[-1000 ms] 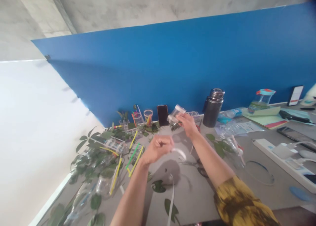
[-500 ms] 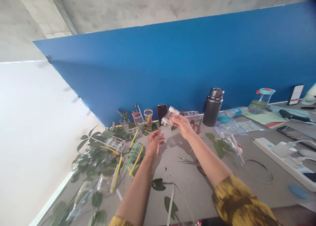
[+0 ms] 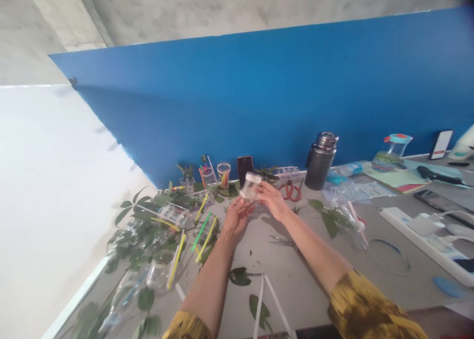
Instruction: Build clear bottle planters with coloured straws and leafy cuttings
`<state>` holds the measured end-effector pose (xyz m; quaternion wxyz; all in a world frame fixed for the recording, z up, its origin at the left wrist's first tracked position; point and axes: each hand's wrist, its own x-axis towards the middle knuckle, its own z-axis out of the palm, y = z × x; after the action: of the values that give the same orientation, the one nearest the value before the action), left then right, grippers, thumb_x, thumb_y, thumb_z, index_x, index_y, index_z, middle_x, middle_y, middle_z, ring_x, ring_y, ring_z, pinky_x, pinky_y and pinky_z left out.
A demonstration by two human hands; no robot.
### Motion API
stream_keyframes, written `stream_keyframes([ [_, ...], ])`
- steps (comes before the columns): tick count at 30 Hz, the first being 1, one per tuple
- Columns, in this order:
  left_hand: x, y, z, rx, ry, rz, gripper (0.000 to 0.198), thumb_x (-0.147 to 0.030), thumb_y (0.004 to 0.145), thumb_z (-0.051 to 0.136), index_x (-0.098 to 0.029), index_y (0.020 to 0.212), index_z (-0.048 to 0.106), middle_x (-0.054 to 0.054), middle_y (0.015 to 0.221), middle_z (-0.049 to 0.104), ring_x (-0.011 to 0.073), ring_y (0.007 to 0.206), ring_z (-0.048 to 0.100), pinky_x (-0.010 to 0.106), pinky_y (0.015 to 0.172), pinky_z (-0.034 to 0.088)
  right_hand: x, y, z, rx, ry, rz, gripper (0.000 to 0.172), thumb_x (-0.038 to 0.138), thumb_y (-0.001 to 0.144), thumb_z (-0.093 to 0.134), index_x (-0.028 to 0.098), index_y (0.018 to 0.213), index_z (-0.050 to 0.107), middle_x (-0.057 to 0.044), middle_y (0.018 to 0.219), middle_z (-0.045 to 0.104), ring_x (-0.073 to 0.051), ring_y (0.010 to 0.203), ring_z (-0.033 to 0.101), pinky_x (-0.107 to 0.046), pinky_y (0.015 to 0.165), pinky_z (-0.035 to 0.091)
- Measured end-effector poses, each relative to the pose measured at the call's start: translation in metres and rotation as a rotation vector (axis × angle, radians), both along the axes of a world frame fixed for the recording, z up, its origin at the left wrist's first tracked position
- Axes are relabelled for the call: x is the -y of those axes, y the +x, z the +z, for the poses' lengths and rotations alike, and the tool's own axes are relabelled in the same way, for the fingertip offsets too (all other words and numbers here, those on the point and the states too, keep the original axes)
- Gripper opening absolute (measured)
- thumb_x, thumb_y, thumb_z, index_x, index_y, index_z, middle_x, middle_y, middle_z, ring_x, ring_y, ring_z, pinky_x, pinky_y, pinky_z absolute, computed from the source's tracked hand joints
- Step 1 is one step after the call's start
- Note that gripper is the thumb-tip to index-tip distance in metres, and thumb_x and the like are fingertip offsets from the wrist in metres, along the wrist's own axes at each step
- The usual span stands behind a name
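Both my hands meet at a small clear plastic jar [image 3: 250, 186] with a white rim, held above the grey table [image 3: 296, 275] near its far edge. My right hand [image 3: 272, 201] grips the jar from the right side. My left hand [image 3: 236, 214] comes up from below with its fingers against the jar's base. Two white paper strips [image 3: 268, 302] lie on the table close to me, beside loose green leaves [image 3: 240, 276].
Leafy stems, clear jars and yellow and green straws [image 3: 174, 235] crowd the left of the table. Red-handled scissors [image 3: 292, 191], a dark flask [image 3: 320, 160] and a phone [image 3: 245, 169] stand along the blue wall. A white power strip [image 3: 425, 238] lies at right.
My right hand brought the jar down and leftward. My left hand let go of the white strip, reached forward and came up under the jar.
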<state>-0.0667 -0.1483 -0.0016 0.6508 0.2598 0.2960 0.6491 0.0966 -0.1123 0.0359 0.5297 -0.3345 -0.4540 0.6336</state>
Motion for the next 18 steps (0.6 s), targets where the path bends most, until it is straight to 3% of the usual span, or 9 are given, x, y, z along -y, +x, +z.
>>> stream_keyframes([
  [5, -0.001, -0.001, 0.001, 0.107, -0.14, -0.052, 0.015, -0.026, 0.084, 0.076, -0.014, 0.088, 0.069, 0.016, 0.098, 0.077, 0.0284, 0.097, 0.076, 0.039, 0.088, 0.059, -0.003, 0.012, -0.017, 0.09, -0.019, -0.106, 0.046, 0.041, 0.062, 0.084, 0.022, 0.104, 0.076, -0.009, 0.119, 0.075, -0.028, 0.107, 0.066, -0.034, 0.076, 0.052],
  [13, 0.001, 0.006, -0.003, 0.033, -0.176, -0.22, 0.019, -0.03, 0.084, 0.07, -0.012, 0.092, 0.069, 0.018, 0.093, 0.076, 0.0269, 0.089, 0.075, 0.041, 0.087, 0.06, -0.002, 0.015, -0.019, 0.076, 0.161, 0.042, 0.053, 0.049, 0.071, 0.084, 0.018, 0.113, 0.076, -0.007, 0.103, 0.079, -0.028, 0.102, 0.069, -0.04, 0.091, 0.052],
  [16, -0.001, 0.011, -0.007, -0.058, -0.183, -0.177, 0.025, -0.031, 0.081, 0.074, -0.013, 0.096, 0.067, 0.017, 0.092, 0.075, 0.0274, 0.087, 0.075, 0.042, 0.085, 0.06, -0.004, 0.015, -0.022, 0.128, 0.187, -0.046, 0.05, 0.047, 0.07, 0.084, 0.018, 0.11, 0.077, -0.007, 0.102, 0.079, -0.028, 0.101, 0.07, -0.041, 0.092, 0.053],
  [18, -0.004, 0.015, -0.011, -0.19, -0.154, -0.055, 0.03, -0.03, 0.078, 0.076, -0.014, 0.102, 0.065, 0.014, 0.091, 0.074, 0.027, 0.084, 0.075, 0.042, 0.079, 0.06, -0.007, 0.016, -0.025, 0.207, 0.191, -0.132, 0.049, 0.045, 0.069, 0.084, 0.018, 0.108, 0.076, -0.007, 0.103, 0.079, -0.028, 0.1, 0.07, -0.041, 0.091, 0.054],
])
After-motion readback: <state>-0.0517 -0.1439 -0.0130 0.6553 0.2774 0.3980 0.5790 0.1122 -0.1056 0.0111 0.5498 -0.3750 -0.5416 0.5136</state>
